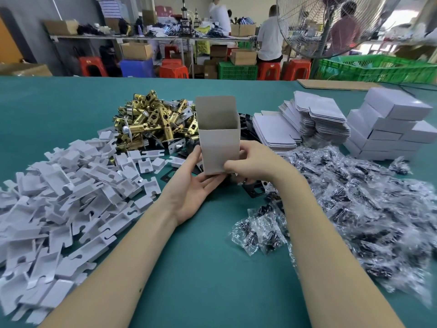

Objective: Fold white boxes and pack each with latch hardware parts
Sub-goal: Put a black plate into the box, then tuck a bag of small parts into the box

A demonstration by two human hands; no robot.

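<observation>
Step in hand: box erection; one white box (218, 140) stands upright between both hands, top flap raised, mouth open, interior appears empty.
Left hand (191, 185): palm up, fingers spread under and against the box's lower left corner; supporting, not curled round it.
Right hand (248, 162): thumb and fingers pinching the box's lower right edge, apparently closing the bottom flaps; flaps themselves hidden.
Box position: held just above the green table (201, 268), directly ahead of both wrists.
Brass latch bolts (153, 119): heaped beyond the left hand, just behind the box.
White card inserts (59, 197): large loose pile left of the left forearm.
Bagged screw packets (354, 197): spread right of the right forearm.
Flat box blanks (307, 119): stacked beyond the right hand; finished closed boxes (390, 124) stacked further right.
Black plates (255, 188): partly hidden under the hands.
Next move, judged: secure the bottom, then free one hand for a latch bolt; keep the box upright so the base holds.
</observation>
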